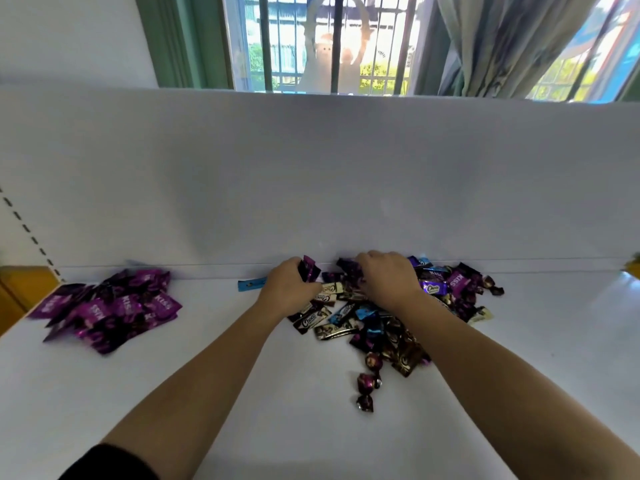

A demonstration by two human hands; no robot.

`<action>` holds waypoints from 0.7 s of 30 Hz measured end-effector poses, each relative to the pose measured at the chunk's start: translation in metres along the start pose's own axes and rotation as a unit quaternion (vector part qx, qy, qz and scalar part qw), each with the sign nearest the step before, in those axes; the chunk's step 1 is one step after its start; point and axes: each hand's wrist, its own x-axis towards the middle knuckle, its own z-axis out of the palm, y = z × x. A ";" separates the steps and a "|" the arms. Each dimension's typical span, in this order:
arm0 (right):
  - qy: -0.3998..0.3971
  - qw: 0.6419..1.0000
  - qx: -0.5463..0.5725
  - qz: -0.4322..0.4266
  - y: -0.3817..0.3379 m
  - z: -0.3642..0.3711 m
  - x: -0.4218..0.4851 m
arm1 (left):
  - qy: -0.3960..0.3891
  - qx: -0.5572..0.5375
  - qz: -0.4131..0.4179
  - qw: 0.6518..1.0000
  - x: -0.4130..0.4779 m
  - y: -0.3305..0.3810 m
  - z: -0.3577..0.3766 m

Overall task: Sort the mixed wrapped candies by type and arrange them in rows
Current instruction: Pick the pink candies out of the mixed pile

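Head view: your left hand grips a dark purple candy, fingers curled round it, at the left edge of the mixed pile. Your right hand lies on the pile's far part, fingers bent down among the wrappers; whether it holds one cannot be told. A blue strip lies just beside the left hand. A heap of purple KISS candies lies well apart to the left on the white table.
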 end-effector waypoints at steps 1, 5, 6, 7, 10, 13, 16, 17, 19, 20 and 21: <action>0.005 0.998 0.051 0.026 0.005 -0.003 -0.002 | 0.001 0.000 0.005 1.000 0.001 -0.001 0.000; -0.030 0.945 0.301 0.128 0.025 -0.020 -0.008 | -0.018 0.014 0.027 0.999 0.009 0.000 0.004; -0.053 0.926 0.345 0.142 0.030 -0.025 -0.008 | -0.025 0.015 0.029 0.999 0.012 0.000 0.006; -0.079 0.912 0.374 0.151 0.034 -0.029 -0.008 | -0.032 0.015 0.033 0.999 0.015 0.001 0.008; -0.149 0.910 0.358 0.149 0.040 -0.031 -0.010 | -0.063 0.012 0.043 0.997 0.022 0.006 0.016; -0.174 0.935 0.285 0.119 0.034 -0.023 -0.018 | -0.103 0.026 0.060 0.993 0.027 0.008 0.027; -0.161 0.954 0.230 0.106 0.026 -0.017 -0.023 | -0.103 0.047 0.066 0.991 0.032 0.011 0.034; -0.153 0.959 0.211 0.108 0.024 -0.016 -0.022 | -0.103 0.058 0.066 0.991 0.033 0.012 0.036; -0.145 0.965 0.189 0.109 0.020 -0.013 -0.022 | -0.115 0.080 0.064 0.988 0.034 0.015 0.039; -0.148 0.968 0.176 0.104 0.019 -0.012 -0.022 | -0.122 0.088 0.062 0.987 0.034 0.017 0.040; -0.151 0.971 0.159 0.095 0.017 -0.012 -0.022 | -0.127 0.093 0.060 0.986 0.034 0.019 0.040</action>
